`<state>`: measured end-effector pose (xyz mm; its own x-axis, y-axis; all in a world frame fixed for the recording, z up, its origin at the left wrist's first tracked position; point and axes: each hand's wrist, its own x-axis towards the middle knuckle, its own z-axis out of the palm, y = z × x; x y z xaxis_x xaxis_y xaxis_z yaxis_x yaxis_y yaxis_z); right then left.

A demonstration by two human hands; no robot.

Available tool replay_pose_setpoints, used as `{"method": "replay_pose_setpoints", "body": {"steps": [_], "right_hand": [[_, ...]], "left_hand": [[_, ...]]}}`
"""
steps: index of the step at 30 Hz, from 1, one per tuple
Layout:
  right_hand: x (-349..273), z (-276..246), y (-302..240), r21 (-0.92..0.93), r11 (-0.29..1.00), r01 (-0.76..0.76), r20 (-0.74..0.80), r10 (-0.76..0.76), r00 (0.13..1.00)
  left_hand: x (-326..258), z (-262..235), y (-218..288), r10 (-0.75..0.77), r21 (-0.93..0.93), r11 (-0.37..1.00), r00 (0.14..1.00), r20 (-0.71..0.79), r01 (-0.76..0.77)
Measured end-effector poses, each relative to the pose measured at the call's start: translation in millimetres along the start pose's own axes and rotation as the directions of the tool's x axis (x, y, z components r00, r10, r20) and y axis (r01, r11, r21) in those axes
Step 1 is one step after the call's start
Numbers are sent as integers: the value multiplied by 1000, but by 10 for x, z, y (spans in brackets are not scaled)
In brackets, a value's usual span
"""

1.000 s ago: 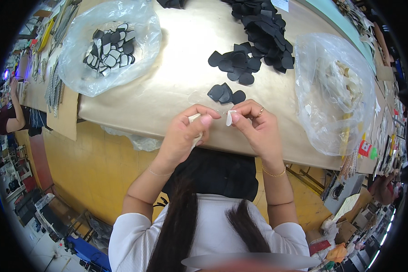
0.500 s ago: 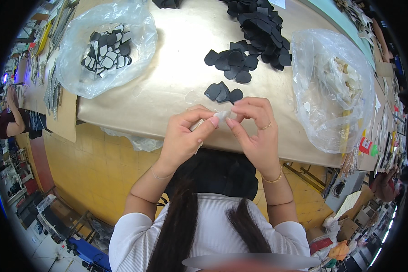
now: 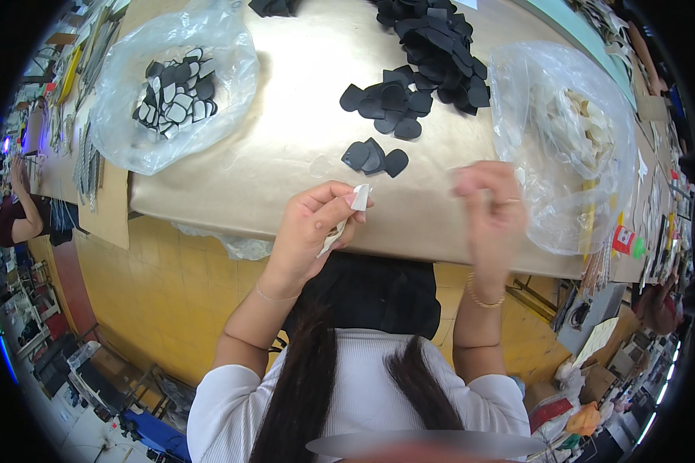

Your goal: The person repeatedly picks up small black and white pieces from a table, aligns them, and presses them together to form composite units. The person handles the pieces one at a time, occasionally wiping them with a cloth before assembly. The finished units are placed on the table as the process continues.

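Observation:
My left hand (image 3: 310, 225) is closed near the table's front edge. Between its thumb and fingers stands a small white piece (image 3: 361, 197), thin like paper or backing film. A cream strip (image 3: 331, 238) pokes out lower down, tucked in the same palm. My right hand (image 3: 493, 207) is over the table to the right, smeared by motion, beside the clear bag; whether it holds anything cannot be made out. Beyond my left hand lie a few loose black rounded pieces (image 3: 374, 158), touching none of my fingers. A thin clear scrap (image 3: 320, 165) sits left of them.
A clear bag (image 3: 116, 131) at left holds black and white pieces. Another clear bag (image 3: 517, 92) at right contains cream scraps. Black pieces form a smaller heap (image 3: 390, 102) and a large pile (image 3: 448, 54). A bottle with a green cap (image 3: 628, 242) lies at far right.
My right hand has left my left hand and swung right, toward the right-hand bag. My left hand still grips its white piece and has turned slightly, showing the piece upright.

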<state>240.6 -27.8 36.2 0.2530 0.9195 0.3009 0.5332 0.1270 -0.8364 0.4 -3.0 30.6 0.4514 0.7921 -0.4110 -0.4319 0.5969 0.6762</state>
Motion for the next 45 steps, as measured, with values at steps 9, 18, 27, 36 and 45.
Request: {"method": "replay_pose_setpoints", "body": {"steps": [9, 18, 27, 36, 45], "right_hand": [[312, -1010, 275, -481, 728, -489, -558, 176, 811], [-158, -25, -62, 275, 931, -239, 390, 119, 913], [-114, 143, 171, 555, 679, -481, 372, 315, 873], [327, 259, 340, 158, 922, -353, 501, 233, 833], [304, 367, 287, -145, 917, 373, 483, -263, 835]], "left_hand": [[36, -77, -148, -153, 7, 988, 985, 74, 152], [160, -10, -351, -361, -213, 865, 857, 367, 455], [244, 96, -265, 140, 701, 704, 990, 19, -113], [288, 112, -348, 404, 916, -327, 841, 359, -234], [205, -15, -278, 329, 908, -349, 876, 352, -234]]}}
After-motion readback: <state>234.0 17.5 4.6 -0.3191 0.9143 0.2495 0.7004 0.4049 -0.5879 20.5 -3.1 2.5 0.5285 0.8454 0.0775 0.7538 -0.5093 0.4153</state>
